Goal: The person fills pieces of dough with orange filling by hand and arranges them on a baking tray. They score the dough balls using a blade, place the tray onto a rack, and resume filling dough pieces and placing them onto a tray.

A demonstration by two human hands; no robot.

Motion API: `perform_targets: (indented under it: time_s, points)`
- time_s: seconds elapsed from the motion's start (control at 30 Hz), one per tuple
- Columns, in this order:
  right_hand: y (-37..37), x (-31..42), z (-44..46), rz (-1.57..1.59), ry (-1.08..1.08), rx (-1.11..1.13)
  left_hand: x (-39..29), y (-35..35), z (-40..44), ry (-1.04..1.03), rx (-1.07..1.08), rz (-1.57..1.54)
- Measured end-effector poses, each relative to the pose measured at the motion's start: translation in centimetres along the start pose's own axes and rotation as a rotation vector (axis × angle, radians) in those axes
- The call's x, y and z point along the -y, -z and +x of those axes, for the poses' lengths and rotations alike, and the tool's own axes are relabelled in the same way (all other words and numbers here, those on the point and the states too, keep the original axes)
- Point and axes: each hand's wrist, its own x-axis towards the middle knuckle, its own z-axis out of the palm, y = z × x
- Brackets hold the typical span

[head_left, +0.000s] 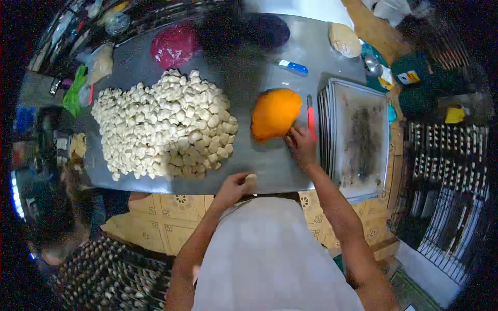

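At the table's front edge, my left hand is closed on a small pale dough piece, pinched between thumb and fingers. My right hand touches the lower right edge of a large orange dough mass; its fingers are closed together, and what they hold, if anything, is too small to make out. A wide heap of small pale dough pieces covers the left half of the grey metal table.
Right of the orange dough lie a red-handled tool and stacked metal trays. Farther back are a blue-handled knife, pink dough, dark dough and pale dough. A person is at the left.
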Motion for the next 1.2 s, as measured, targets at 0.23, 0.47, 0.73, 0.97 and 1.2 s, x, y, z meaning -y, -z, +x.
perform_targets:
  time_s: [0.23,0.47,0.73,0.97,1.2]
  points:
    - [-0.8,-0.1,-0.7,-0.017,-0.078,0.014,1.7,-2.5,3.2,0.178,-0.089,-0.166]
    - [-2.6,-1.2,-0.3,0.010,-0.148,0.141,1.2,-3.8,5.3,0.103,-0.147,-0.097]
    - [0.8,6.3,-3.8,0.904,-0.867,0.544,1.6,-2.8,8.7,0.097,-0.022,-0.463]
    - [2.3,15.6,-3.5,-0.160,0.078,0.026,1.0,-0.4,7.5,0.062,0.134,-0.717]
    - [1.6,13.9,-3.5,0.845,-0.735,0.153,-0.4,1.7,6.5,-0.123,0.160,-0.315]
